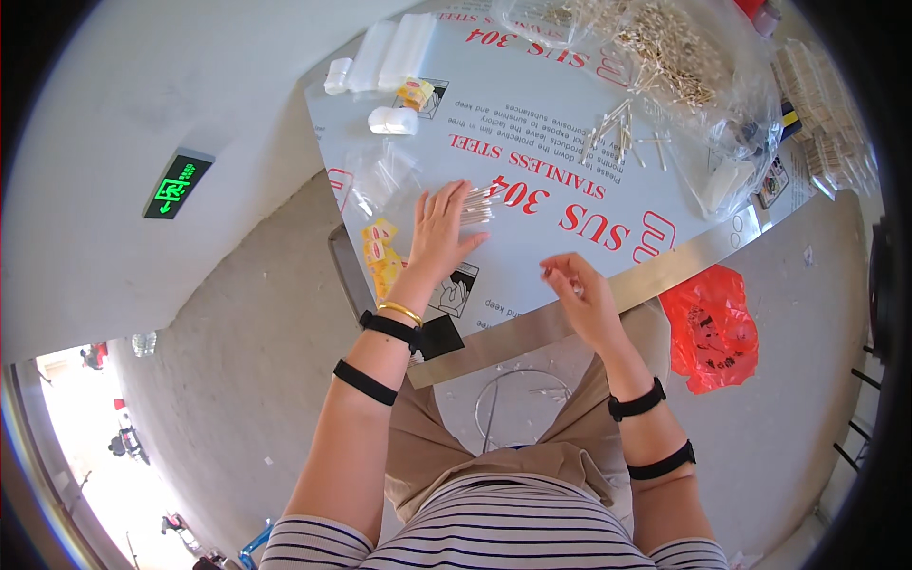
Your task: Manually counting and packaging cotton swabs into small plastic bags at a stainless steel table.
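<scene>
My left hand [440,228] lies on the sheet-metal tabletop with its fingers stretched out, holding nothing. Against its index finger and thumb rests a small bunch of cotton swabs [478,206], partly hidden by the hand. Clear plastic bags [380,179] lie just beyond it on the left, and a strip of yellow labels [380,255] sits beside the wrist. Over the table's near edge, my right hand [584,299] has its fingers curled, thumb close to the index finger. Whatever may be between those fingertips is too small to tell.
A big clear bag of loose cotton swabs [670,57] stands at the far right, with several stray swabs [617,131] before it. White packs [397,57] lie far left. Bundled swabs [826,114] fill the right corner. A red plastic bag [712,328] hangs by the table's metal edge.
</scene>
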`<action>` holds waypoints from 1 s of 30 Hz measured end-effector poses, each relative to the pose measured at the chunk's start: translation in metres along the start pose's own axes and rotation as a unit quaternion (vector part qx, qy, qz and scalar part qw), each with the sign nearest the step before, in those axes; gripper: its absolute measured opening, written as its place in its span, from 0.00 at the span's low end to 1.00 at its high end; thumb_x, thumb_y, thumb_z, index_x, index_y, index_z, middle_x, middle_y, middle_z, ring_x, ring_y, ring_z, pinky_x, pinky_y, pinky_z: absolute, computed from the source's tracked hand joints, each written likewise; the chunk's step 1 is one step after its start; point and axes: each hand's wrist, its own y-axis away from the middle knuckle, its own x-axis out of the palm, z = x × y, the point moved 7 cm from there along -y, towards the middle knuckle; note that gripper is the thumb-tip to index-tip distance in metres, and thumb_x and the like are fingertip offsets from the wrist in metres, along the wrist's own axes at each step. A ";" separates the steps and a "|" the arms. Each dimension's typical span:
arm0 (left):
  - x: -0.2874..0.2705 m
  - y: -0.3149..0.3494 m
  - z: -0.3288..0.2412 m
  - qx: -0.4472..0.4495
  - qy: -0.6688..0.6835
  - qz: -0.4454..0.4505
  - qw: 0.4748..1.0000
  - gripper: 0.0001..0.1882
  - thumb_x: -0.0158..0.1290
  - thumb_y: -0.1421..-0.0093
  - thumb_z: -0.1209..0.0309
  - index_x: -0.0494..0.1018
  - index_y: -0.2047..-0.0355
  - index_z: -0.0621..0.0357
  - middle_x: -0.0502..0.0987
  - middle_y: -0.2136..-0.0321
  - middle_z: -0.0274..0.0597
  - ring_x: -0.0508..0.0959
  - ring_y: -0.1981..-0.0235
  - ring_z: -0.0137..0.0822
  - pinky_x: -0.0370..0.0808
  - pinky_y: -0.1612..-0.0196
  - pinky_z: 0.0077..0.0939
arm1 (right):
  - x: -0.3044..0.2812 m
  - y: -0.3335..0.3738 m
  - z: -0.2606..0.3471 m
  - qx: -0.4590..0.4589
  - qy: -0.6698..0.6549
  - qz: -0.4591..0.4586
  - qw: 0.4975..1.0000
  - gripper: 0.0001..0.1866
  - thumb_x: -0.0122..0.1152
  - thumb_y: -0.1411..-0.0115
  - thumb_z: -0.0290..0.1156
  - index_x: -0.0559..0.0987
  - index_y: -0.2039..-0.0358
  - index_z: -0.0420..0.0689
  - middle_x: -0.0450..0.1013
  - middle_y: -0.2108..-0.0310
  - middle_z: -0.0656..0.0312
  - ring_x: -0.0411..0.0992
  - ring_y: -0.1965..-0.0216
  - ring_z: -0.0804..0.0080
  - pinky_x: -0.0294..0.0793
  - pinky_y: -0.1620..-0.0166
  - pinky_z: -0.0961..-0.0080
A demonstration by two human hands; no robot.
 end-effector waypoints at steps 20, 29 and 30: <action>0.027 0.039 0.031 -0.180 -0.124 0.022 0.976 0.47 0.33 0.31 0.40 0.41 0.29 0.71 0.38 0.26 0.54 0.33 0.25 0.46 0.26 0.29 0.56 | 0.093 -0.115 -0.008 -0.273 0.497 -0.028 0.823 0.43 0.52 0.35 0.48 0.49 0.29 0.34 0.46 0.27 0.47 0.42 0.26 0.54 0.40 0.26 0.58; 0.026 0.037 0.029 -0.162 -0.103 -0.013 0.981 0.47 0.32 0.32 0.40 0.43 0.30 0.72 0.42 0.27 0.56 0.36 0.25 0.46 0.27 0.28 0.54 | 0.107 -0.119 -0.005 -0.295 0.519 -0.006 0.802 0.42 0.52 0.35 0.47 0.50 0.30 0.34 0.46 0.27 0.48 0.42 0.26 0.57 0.40 0.26 0.59; 0.026 0.036 0.028 -0.161 -0.104 -0.013 0.981 0.47 0.32 0.32 0.40 0.43 0.30 0.72 0.42 0.27 0.56 0.37 0.25 0.46 0.27 0.28 0.54 | 0.106 -0.119 -0.006 -0.298 0.522 -0.008 0.799 0.42 0.52 0.36 0.47 0.51 0.30 0.34 0.46 0.27 0.48 0.43 0.26 0.57 0.41 0.26 0.59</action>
